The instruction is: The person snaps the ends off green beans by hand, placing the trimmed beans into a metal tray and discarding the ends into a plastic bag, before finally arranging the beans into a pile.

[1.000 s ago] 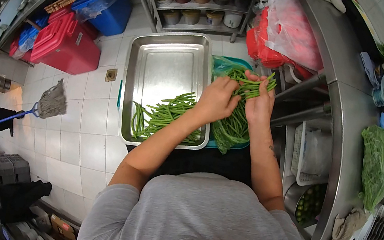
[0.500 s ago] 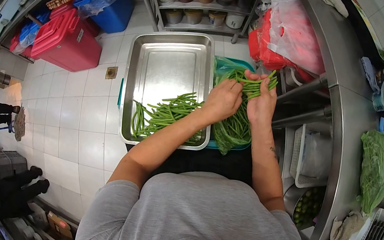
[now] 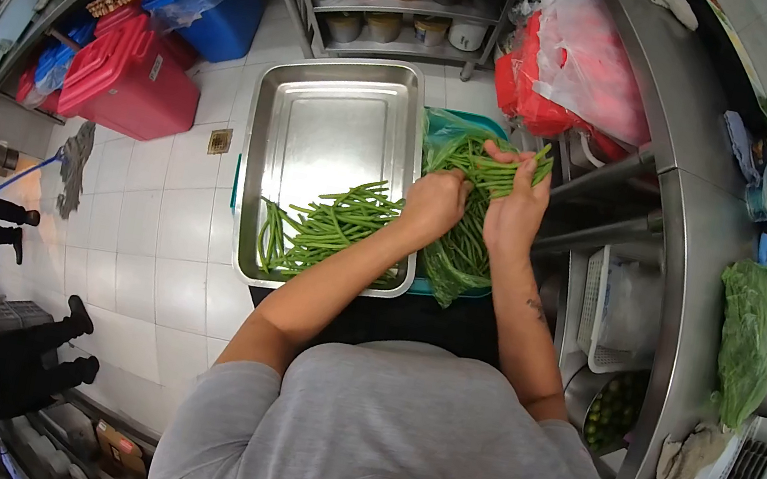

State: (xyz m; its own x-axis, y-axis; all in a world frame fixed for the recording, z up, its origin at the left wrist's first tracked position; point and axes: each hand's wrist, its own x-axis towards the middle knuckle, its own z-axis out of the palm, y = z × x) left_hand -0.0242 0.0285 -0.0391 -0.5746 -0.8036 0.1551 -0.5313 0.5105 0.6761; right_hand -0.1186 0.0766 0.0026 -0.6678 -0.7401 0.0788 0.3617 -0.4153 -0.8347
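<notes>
My right hand [image 3: 514, 216] is closed around a bunch of green beans [image 3: 487, 168], which lies crosswise in the fingers. At the bunch's left end, my left hand [image 3: 436, 208] has its fingers curled together in a pinch; whatever is between them is hidden. Under both hands, more green beans lie in a clear plastic bag [image 3: 446, 275] set in a teal tray [image 3: 487, 287]. To the left stands a large steel pan [image 3: 336, 130], with loose green beans [image 3: 334, 231] heaped in its near part.
A steel counter [image 3: 684, 320] runs along my right, with a white basket [image 3: 610, 308] below. Ahead is a shelf rack [image 3: 397, 8] of tubs. Red [image 3: 140, 87] and blue [image 3: 218, 14] bins stand left. Two other people are at far left, one with a mop [image 3: 74, 167].
My left hand has shifted slightly left and down, away from my right hand. The bunch stays in my right hand. At far left, the mop has moved up the floor.
</notes>
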